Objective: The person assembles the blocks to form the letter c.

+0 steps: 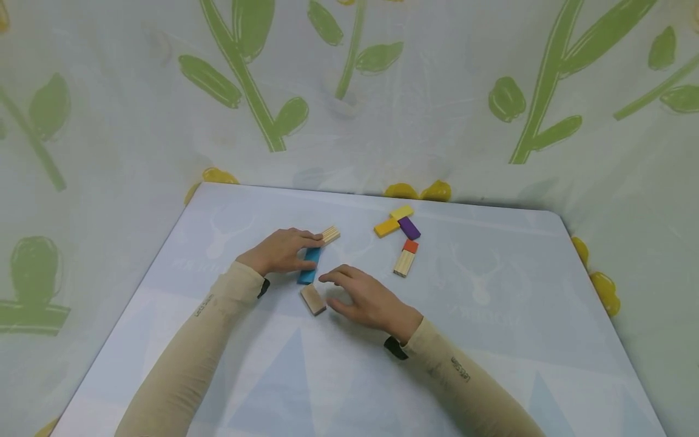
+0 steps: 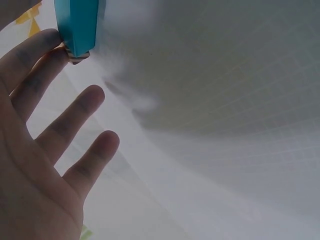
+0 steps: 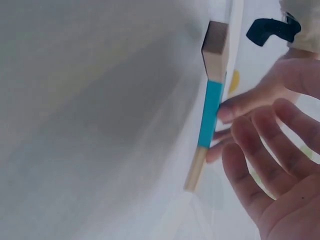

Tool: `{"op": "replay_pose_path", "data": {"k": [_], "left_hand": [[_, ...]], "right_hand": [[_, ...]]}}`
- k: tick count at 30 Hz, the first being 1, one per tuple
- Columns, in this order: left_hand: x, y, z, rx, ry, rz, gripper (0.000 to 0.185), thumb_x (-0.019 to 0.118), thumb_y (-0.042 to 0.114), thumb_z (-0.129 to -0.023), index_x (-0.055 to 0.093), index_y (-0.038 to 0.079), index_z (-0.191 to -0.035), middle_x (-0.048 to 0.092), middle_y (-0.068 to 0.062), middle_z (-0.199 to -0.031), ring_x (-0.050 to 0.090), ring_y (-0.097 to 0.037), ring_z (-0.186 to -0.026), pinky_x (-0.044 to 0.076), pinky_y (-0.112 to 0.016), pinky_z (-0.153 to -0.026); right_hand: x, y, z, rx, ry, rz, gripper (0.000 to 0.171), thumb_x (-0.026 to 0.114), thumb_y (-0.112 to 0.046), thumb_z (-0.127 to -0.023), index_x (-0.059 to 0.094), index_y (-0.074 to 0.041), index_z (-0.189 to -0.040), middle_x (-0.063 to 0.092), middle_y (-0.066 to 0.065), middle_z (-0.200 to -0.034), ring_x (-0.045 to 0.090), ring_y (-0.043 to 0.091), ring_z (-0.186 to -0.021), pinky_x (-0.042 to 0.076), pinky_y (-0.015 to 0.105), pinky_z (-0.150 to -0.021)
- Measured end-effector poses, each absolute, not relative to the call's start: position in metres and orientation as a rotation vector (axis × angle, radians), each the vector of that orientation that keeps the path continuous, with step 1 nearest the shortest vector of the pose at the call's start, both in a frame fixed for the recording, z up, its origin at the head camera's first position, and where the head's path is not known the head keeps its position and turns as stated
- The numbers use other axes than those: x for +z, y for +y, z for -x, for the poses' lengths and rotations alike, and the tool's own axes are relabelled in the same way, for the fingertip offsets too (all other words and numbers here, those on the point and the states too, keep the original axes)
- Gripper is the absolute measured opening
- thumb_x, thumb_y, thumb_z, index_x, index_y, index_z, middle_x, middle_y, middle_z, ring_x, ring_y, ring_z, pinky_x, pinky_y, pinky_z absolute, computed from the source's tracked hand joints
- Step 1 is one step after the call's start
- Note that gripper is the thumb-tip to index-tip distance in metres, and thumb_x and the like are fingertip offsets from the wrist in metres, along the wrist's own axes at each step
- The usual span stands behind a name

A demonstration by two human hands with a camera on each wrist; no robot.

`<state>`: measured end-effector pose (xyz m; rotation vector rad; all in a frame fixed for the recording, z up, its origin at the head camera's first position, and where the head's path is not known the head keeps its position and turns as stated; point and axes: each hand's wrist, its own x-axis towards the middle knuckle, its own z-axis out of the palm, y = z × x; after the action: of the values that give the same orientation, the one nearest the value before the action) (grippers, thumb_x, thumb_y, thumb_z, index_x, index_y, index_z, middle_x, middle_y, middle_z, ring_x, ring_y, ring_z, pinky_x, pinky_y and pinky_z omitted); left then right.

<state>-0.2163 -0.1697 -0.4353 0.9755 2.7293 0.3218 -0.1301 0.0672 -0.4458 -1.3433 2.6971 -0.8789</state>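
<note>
My left hand [image 1: 280, 250] rests against a blue wooden block [image 1: 307, 277], its thumb and fingertips along the left side. Its forefinger reaches the spot where a striped plain-wood block [image 1: 331, 235] meets the blue one's far end. In the left wrist view, the ring and little fingers are spread away from the blue block [image 2: 77, 25]. A thicker plain-wood block [image 1: 313, 299] lies at the near end, and the three form a bent line in the right wrist view. To its right hovers my right hand [image 1: 371, 300], fingers loosely bent, thumb close to that block, holding nothing.
Farther back and right, a yellow block [image 1: 401, 212], an orange block [image 1: 387, 227] and a purple block [image 1: 409, 228] lie together. Nearer is a red block [image 1: 411, 246] against a plain-wood block [image 1: 404, 263]. The pale table [image 1: 491, 340] ends at a leaf-patterned curtain [image 1: 437, 133].
</note>
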Motion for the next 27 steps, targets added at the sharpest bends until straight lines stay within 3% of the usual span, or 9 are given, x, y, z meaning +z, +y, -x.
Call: {"op": "replay_pose_path", "data": {"k": [6,27], "left_hand": [[-0.435,-0.168,0.216,0.305,2.719,-0.945,0.06,0.066,0.043,-0.085,0.05,0.017,-0.136,0.043,0.0,-0.143,0.042,-0.026,-0.128,0.035,-0.046,-0.103],[-0.438,-0.171,0.217,0.307,2.708,-0.965,0.057,0.063,0.043,-0.086,0.049,0.019,-0.137,0.041,0.001,-0.144,0.041,-0.027,-0.129,0.033,-0.047,-0.104]], "right_hand": [[-0.437,0.081,0.133,-0.844,2.796,1.265,0.041,0.062,-0.029,-0.089,0.052,-0.022,-0.128,0.05,-0.008,-0.125,0.046,0.003,-0.114,0.043,0.023,-0.095],[-0.438,0.134,0.145,-0.961,2.908,1.246,0.041,0.063,-0.02,-0.088,0.054,-0.016,-0.128,0.051,-0.006,-0.127,0.044,0.005,-0.118,0.041,0.025,-0.098]]}}
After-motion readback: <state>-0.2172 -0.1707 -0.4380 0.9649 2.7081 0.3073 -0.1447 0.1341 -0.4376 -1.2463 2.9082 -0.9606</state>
